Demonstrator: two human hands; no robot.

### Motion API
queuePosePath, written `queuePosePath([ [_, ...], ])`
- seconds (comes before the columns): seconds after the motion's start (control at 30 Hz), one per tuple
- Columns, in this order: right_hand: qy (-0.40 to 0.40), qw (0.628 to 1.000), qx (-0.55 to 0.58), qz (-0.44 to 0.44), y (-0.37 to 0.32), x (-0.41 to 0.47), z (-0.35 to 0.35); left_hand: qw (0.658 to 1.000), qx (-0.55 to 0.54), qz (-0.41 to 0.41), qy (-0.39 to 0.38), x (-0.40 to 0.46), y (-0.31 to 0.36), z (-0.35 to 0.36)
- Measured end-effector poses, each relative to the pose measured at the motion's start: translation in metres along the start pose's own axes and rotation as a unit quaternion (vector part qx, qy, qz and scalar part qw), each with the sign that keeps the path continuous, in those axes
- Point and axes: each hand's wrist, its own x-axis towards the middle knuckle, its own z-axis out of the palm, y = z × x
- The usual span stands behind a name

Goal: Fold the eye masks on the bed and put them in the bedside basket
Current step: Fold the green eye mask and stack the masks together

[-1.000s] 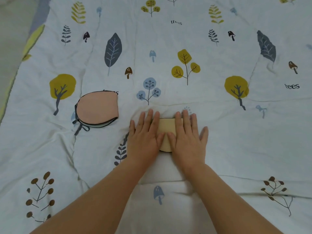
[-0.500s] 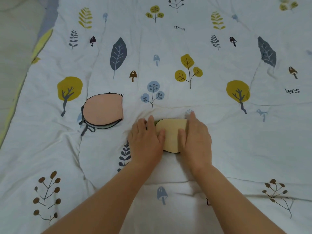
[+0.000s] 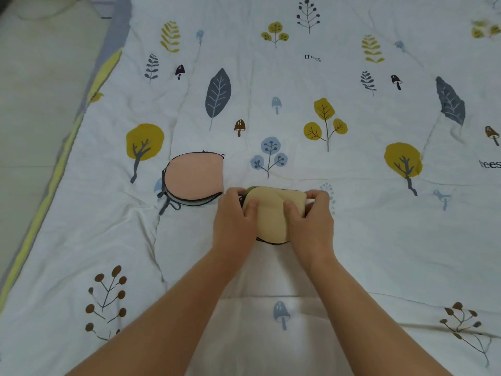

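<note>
A folded beige eye mask (image 3: 271,215) with dark trim sits in the middle of the bed. My left hand (image 3: 235,221) grips its left edge, thumb on top. My right hand (image 3: 311,221) grips its right edge the same way, fingers curled over the far side. A folded pink eye mask (image 3: 193,177) with dark trim and a grey strap lies flat just to the left, apart from my hands. No basket is in view.
The white quilt (image 3: 352,240) printed with trees, leaves and mushrooms covers the bed. Its yellow and grey edge (image 3: 54,185) runs down the left side, with pale floor (image 3: 32,104) beyond it.
My hands went from pressing flat on the beige mask to gripping its two sides with curled fingers. The view has shifted right on the bed; the pink mask has not moved.
</note>
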Motion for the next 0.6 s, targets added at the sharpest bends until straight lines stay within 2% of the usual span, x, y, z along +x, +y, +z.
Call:
queuePosePath([
  [0.3,-0.04,0.995,0.042,-0.084,-0.055,0.018,0.069,0.991,-0.014,0.004,0.129,0.04,-0.006,-0.067],
  [0.6,-0.085,0.991,0.036,-0.096,-0.073,0.033,0.125,0.985,0.047,-0.068,0.15,0.081,-0.031,-0.097],
])
